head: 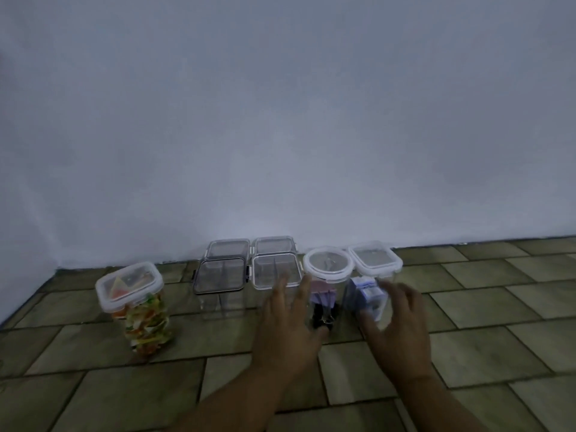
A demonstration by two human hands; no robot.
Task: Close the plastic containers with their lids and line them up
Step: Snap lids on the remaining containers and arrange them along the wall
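Note:
Several lidded clear plastic containers stand on the tiled floor by the wall. A tall one holding colourful bits stands apart at the left. A dark-rimmed square container and a clear square container sit side by side, with two more behind them. A round-lidded container and a white-rimmed container stand at the right. My left hand reaches out with straight fingers between the clear square and round containers. My right hand, blurred, hovers in front of the white-rimmed container.
A plain pale wall rises right behind the containers. The floor is brown stone tile, stretching wide to the right and toward me.

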